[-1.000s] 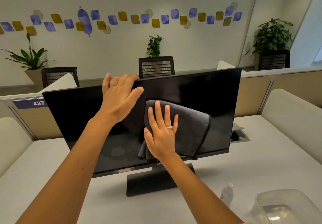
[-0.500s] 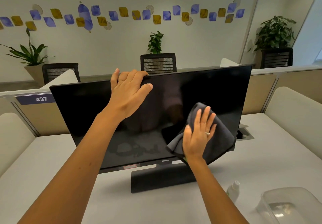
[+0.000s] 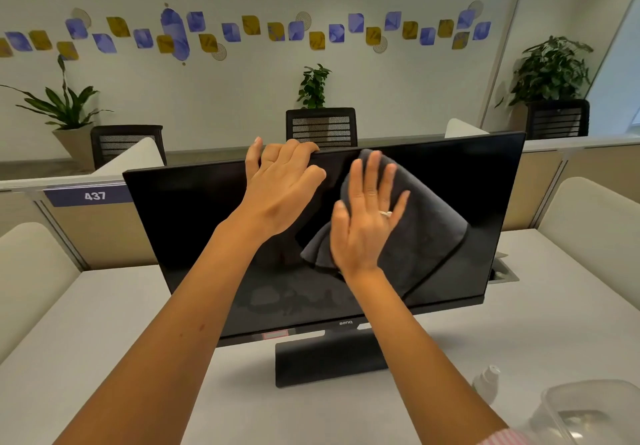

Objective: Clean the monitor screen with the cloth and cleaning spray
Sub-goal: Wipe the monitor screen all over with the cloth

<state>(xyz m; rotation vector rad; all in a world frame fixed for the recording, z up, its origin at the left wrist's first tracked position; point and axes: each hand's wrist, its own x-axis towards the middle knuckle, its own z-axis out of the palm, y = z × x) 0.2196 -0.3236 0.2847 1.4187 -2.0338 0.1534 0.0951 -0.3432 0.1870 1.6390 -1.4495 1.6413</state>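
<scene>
A black monitor (image 3: pixel 194 223) stands on the grey desk, its screen dark with faint smears near the bottom. My left hand (image 3: pixel 280 185) grips the monitor's top edge, fingers curled over it and thumb on the screen. My right hand (image 3: pixel 367 216) presses a dark grey cloth (image 3: pixel 426 233) flat against the upper middle of the screen, fingers straight and spread. The cloth hangs down to the right under the palm. A small white spray bottle (image 3: pixel 486 384) stands on the desk at the lower right, beside my right forearm.
A clear plastic tub (image 3: pixel 588 410) sits at the bottom right corner of the desk (image 3: pixel 86 358). A cable hatch (image 3: pixel 504 273) lies behind the monitor's right side. Low dividers, padded side screens, chairs and potted plants lie beyond.
My right hand has swept the cloth from the screen's lower right up to the upper middle, close to my left hand. My left hand keeps its hold on the top edge.
</scene>
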